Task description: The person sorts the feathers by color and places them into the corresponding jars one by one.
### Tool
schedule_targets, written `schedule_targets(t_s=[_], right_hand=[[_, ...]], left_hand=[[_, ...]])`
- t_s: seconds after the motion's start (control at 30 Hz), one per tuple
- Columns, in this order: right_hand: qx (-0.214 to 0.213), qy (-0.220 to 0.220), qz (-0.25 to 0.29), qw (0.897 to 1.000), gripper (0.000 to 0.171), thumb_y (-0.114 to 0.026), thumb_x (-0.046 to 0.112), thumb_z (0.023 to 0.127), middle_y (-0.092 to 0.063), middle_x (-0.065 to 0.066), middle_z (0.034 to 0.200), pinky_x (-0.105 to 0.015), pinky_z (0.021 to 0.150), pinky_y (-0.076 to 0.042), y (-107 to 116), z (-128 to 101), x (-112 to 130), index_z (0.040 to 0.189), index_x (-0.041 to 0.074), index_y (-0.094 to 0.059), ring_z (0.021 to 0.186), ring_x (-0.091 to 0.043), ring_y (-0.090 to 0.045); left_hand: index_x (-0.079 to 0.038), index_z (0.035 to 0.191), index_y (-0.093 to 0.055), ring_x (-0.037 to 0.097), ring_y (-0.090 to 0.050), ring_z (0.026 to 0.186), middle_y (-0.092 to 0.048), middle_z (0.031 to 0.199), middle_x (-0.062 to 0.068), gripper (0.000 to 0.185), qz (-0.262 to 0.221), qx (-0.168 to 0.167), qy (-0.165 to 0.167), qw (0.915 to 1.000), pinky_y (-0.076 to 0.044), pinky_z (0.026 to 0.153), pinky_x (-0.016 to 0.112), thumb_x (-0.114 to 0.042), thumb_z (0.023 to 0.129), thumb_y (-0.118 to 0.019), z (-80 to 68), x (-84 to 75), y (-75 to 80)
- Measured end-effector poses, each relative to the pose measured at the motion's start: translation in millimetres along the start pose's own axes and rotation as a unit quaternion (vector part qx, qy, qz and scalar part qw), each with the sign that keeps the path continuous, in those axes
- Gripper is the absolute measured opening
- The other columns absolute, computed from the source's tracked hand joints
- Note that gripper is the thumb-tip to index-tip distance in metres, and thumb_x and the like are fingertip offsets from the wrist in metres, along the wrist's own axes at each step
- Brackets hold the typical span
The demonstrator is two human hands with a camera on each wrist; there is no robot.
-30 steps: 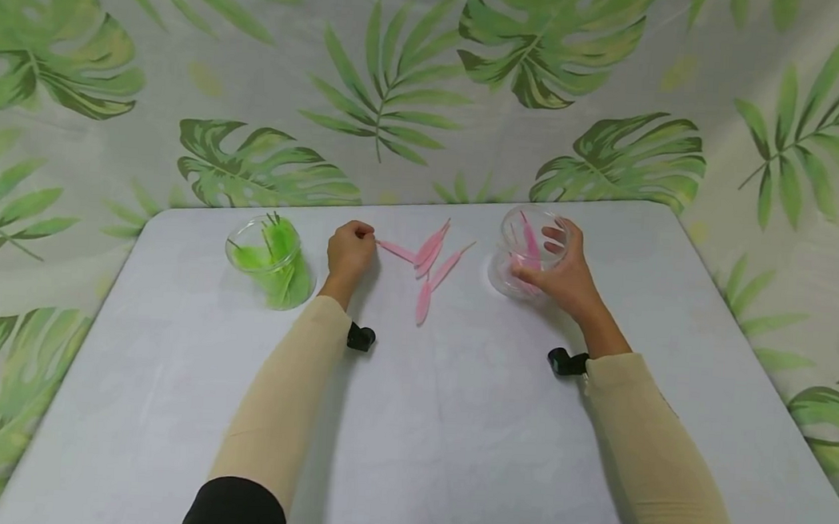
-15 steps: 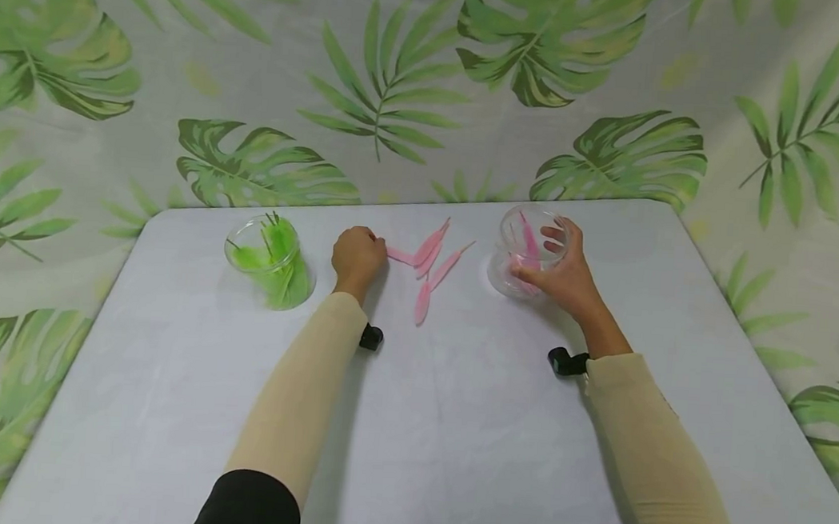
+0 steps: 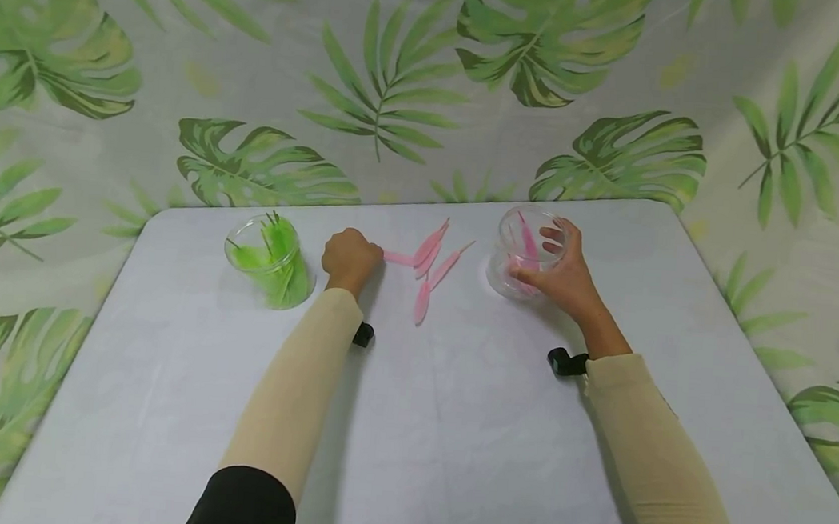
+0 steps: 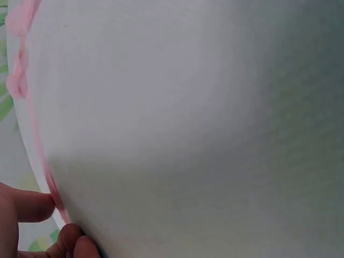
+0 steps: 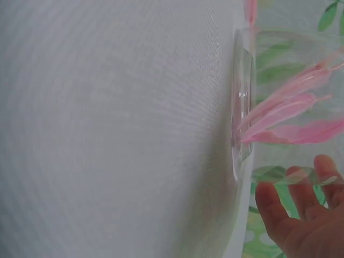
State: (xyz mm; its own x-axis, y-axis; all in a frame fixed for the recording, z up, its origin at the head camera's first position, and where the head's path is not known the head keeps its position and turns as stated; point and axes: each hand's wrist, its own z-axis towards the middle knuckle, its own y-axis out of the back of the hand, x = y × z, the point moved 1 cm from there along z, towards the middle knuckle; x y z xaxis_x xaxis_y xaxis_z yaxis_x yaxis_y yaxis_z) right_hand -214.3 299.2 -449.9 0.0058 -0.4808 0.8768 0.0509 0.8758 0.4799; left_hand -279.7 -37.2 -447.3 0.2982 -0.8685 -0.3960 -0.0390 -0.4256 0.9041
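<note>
Pink feather [image 3: 396, 256] lengthwise left-right, left hand [image 3: 350, 259] pinching

Obstacles: clear plastic cup of green feathers [image 3: 270, 259] at far left; clear plastic cup of pink feathers [image 3: 528, 251] at far right; loose pink feathers [image 3: 434, 263] lying flat between them. Free room: bare white worktop [image 3: 437, 439] across the near half, between both forearms and outside each.

Both arms in beige sleeves reach forward. The left hand [image 3: 350, 259] is curled into a loose fist, knuckles up. The right hand [image 3: 565, 271] has its fingers [image 5: 301, 189] and thumb spread and curved.
</note>
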Motion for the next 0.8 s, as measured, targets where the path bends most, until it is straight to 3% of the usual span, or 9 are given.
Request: schedule_targets(t_s=[0.13, 0.4, 0.63, 0.8], right_hand=[[-0.001, -0.001, 0.002, 1.000, 0.112, -0.086, 0.030, 0.077, -0.032, -0.010, 0.158, -0.057, 0.116, -0.036, 0.4, -1.3, 0.0, 0.155, 0.019, -0.007, 0.147, -0.033, -0.032], [0.004, -0.004, 0.010, 1.000, 0.112, -0.086, 0.028, 0.078, -0.031, -0.013, 0.159, -0.057, 0.115, -0.036, -1.7, -2.2, -0.3, 0.155, 0.020, -0.006, 0.147, -0.036, -0.032], [0.005, -0.002, -0.001, 1.000, 0.113, -0.086, 0.031, 0.078, -0.031, -0.013, 0.159, -0.058, 0.115, -0.037, -1.3, -1.3, 0.0, 0.155, 0.019, -0.005, 0.147, -0.036, -0.032], [0.004, -0.001, -0.007, 1.000, 0.114, -0.086, 0.031, 0.077, -0.031, -0.012, 0.158, -0.058, 0.115, -0.036, 0.2, -1.6, 1.4, 0.155, 0.019, -0.004, 0.147, -0.036, -0.032]], left_hand=[[-0.008, 0.085, -0.067, 0.027, -0.067, 0.087, -0.072, 0.094, 0.012, 0.028, 0.001, 0.007, 0.000, 1.0000, -0.054, 0.062, 0.041, -0.035, 0.084, -0.058, 2.0, 0.3, -0.9], [-0.010, 0.076, -0.061, 0.024, -0.060, 0.079, -0.067, 0.087, 0.009, 0.019, -0.019, -0.010, 0.004, 0.9998, -0.048, 0.055, 0.038, -0.026, 0.085, -0.056, -0.5, 3.3, 1.2], [-0.008, 0.085, -0.065, 0.027, -0.063, 0.088, -0.071, 0.098, 0.012, 0.024, -0.031, 0.011, 0.019, 0.9993, -0.054, 0.063, 0.042, -0.030, 0.084, -0.056, 1.7, 7.0, 4.0], [-0.009, 0.082, -0.063, 0.028, -0.060, 0.086, -0.069, 0.096, 0.012, 0.022, -0.088, 0.007, 0.033, 0.9955, -0.047, 0.060, 0.037, -0.030, 0.081, -0.054, -0.2, 9.1, 6.6]])
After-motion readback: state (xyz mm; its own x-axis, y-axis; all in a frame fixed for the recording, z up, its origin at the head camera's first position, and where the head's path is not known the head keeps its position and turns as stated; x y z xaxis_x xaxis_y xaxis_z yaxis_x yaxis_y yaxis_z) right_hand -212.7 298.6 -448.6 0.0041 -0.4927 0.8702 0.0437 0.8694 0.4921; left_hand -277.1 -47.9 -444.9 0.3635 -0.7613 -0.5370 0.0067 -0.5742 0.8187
